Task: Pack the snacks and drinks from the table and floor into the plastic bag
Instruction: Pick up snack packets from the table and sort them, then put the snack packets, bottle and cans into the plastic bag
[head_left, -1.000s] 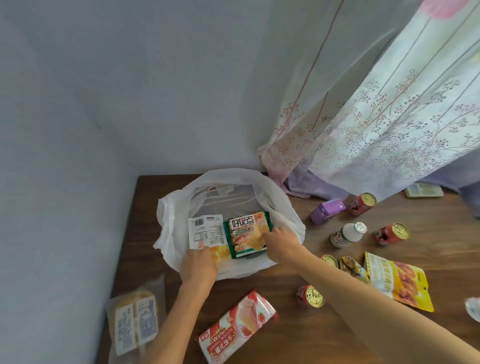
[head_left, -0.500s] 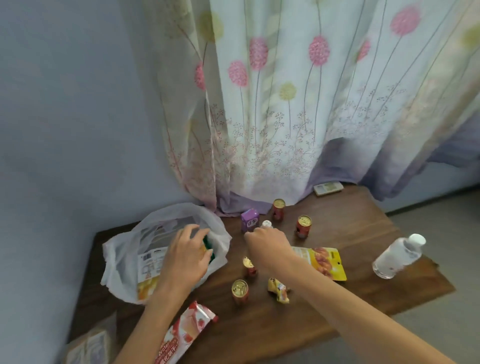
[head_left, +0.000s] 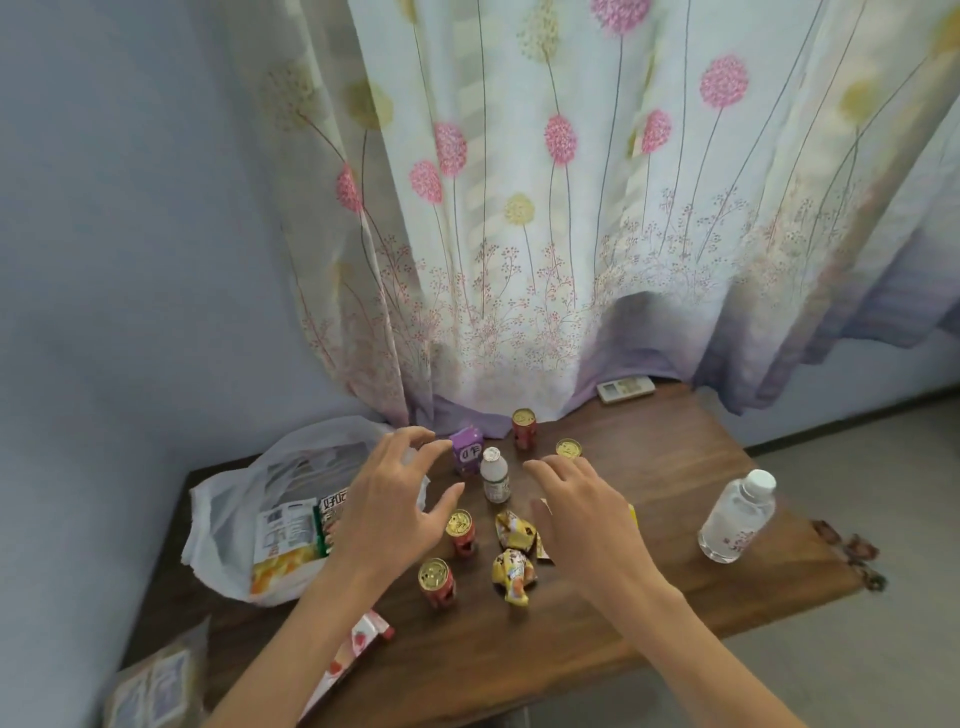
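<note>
Wooden table (head_left: 654, 462), yellow pouch (head_left: 632, 516) mostly hidden

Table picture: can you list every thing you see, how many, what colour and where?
plastic bag: 1, white, table's left side
snack packs: 2, white-orange and green-edged, inside the bag
cans: 4, red with gold tops, upright mid-table
carton: 1, purple, beside the bag
small bottle: 1, white, right of the carton
water bottle: 1, clear, table's right end
wrapped snacks: 2, yellow, mid-table near the cans
pouch: 1, yellow, mostly hidden by right hand
wafer pack: 1, pink-white, front edge, under left forearm
clear packet: 1, see-through, front left corner
remote: 1, white, back by the curtain
curtain: 1, pale floral, behind the table
table: 1, brown wood
left hand: 1, open, above the bag's edge
right hand: 1, open, above mid-table
</note>
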